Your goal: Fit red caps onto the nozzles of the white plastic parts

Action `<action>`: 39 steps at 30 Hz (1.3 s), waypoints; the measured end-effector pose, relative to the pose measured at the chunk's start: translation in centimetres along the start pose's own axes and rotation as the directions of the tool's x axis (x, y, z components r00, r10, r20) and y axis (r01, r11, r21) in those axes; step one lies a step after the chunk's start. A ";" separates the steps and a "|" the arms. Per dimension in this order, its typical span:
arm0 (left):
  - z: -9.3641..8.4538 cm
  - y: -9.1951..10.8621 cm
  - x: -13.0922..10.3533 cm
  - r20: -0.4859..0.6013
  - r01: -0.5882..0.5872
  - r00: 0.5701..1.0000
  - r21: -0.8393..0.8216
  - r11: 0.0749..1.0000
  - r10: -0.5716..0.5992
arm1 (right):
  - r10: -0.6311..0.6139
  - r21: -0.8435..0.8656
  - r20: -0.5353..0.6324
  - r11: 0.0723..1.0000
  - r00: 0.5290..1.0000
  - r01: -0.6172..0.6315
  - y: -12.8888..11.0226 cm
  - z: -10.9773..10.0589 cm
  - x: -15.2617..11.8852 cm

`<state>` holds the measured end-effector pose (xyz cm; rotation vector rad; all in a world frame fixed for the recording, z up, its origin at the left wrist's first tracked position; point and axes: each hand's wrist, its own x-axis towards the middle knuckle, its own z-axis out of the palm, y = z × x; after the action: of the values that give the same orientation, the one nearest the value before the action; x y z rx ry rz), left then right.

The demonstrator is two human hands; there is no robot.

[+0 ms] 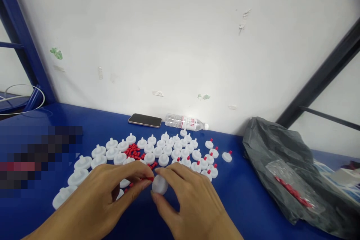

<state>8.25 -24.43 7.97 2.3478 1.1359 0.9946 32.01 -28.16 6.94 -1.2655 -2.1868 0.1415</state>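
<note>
Near the front of the blue table, my left hand [112, 191] pinches a small red cap [150, 179] between thumb and index finger. My right hand [188, 195] grips a white round part [159, 185] with thumb and fingers, its side against the red cap. Behind my hands lie several white discs with short stems [163, 159], spread from left to right. A pile of loose red caps [134, 151] sits among them. Toward the right, several white discs carry red caps [213, 152] on their stems. My hands hide some of the nearer pieces.
A black phone [145, 120] and a clear bottle [186, 122] lie by the white wall [174, 45]. At right, a grey plastic bag [272, 150] bears a clear bag of red pieces [295, 191]. Blue frame posts [25, 26] stand at left.
</note>
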 end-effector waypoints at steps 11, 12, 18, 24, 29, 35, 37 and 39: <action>0.5 0.5 0.3 -0.191 -0.134 0.966 0.217 0.967 0.177 | -0.078 0.007 -0.183 0.997 0.980 0.081 0.6 -0.5 0.4; 0.7 0.3 0.2 -0.178 -0.133 0.968 0.244 0.961 0.180 | -0.075 0.020 -0.186 0.997 0.980 0.080 0.6 -0.4 0.4; 1.6 -1.2 -1.9 -0.071 -0.131 0.985 0.280 0.951 0.156 | -0.083 0.144 -0.198 0.983 0.977 0.112 0.5 -0.4 0.4; 1.8 -2.2 -3.5 -0.102 -0.133 0.981 0.253 0.958 0.163 | -0.148 0.227 -0.317 0.947 0.937 0.226 -0.5 -1.3 1.0; 1.7 -2.8 -4.2 -0.104 -0.144 0.980 0.216 0.966 0.169 | -0.157 0.233 -0.351 0.940 0.923 0.249 -1.1 -1.7 1.2; 1.9 -2.7 -4.2 -0.114 -0.137 0.981 0.186 0.973 0.160 | -0.166 0.241 -0.345 0.936 0.924 0.258 -1.2 -1.7 1.2; 1.9 -2.9 -4.5 -0.095 -0.114 0.987 0.183 0.977 0.133 | -0.170 0.237 -0.347 0.936 0.922 0.262 -1.2 -1.7 1.2; 2.0 -3.1 -5.0 -0.079 -0.079 0.992 0.191 0.978 0.096 | -0.173 0.243 -0.348 0.933 0.921 0.267 -1.3 -1.7 1.2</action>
<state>5.83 -26.47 2.63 2.5444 1.2163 1.0739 31.56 -28.23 9.28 -0.8077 -1.9262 0.1421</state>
